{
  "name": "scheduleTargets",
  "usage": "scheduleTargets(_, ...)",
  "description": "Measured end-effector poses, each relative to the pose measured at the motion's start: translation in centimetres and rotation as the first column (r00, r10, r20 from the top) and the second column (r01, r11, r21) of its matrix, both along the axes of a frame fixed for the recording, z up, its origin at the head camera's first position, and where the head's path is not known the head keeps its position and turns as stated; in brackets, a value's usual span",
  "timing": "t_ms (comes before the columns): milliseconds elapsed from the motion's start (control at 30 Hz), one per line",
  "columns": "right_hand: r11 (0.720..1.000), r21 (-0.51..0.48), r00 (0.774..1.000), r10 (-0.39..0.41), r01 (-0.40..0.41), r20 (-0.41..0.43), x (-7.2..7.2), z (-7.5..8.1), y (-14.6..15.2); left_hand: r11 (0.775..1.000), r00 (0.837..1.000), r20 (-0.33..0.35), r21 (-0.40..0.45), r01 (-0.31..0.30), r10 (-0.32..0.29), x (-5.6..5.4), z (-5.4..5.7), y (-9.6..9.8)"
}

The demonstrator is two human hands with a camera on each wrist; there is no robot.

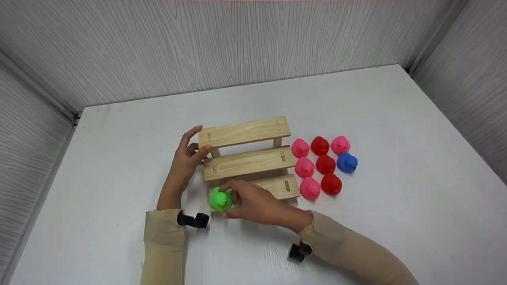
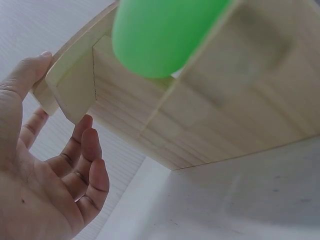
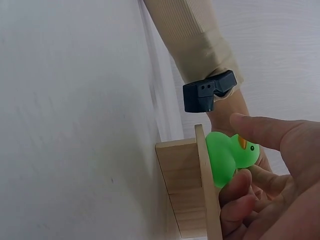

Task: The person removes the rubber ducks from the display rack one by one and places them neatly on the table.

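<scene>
A light wooden three-step rack [image 1: 249, 162] stands on the table. At its left end, the left hand [image 1: 186, 160] holds the top step, with the thumb and index finger on opposite edges. A green toy duck [image 1: 220, 200] sits upright on the left end of the lowest step. Around this duck is the right hand [image 1: 253, 202], its index finger at the duck's far side. In the right wrist view the thumb stands apart from the green duck, while other bent fingers lie against or close to its body. The left wrist view shows the duck's underside only partly.
Right of the rack are several pink ducks [image 1: 305, 167], 3 red ducks [image 1: 325, 164] and a blue duck [image 1: 347, 162], set close together. A white panel wall [image 1: 222, 43] rises behind the table [image 1: 396, 166]. Each sleeve carries a dark wrist camera mount [image 3: 205, 95].
</scene>
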State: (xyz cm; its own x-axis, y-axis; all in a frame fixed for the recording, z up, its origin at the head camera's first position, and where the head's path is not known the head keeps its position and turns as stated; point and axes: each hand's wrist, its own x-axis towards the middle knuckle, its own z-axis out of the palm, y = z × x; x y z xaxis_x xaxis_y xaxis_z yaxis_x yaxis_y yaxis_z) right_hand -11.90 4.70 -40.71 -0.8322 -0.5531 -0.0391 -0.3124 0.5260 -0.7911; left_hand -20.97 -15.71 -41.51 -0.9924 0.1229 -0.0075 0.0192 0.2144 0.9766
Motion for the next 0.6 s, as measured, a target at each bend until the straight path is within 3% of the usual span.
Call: scheduleTargets(600, 0.998, 0.047, 0.999, -0.031, 0.030, 0.009, -0.04, -0.09, -0.26, 1.000, 1.000, 0.000, -0.004, 0.002, -0.002, 0.00, 0.04, -0.01)
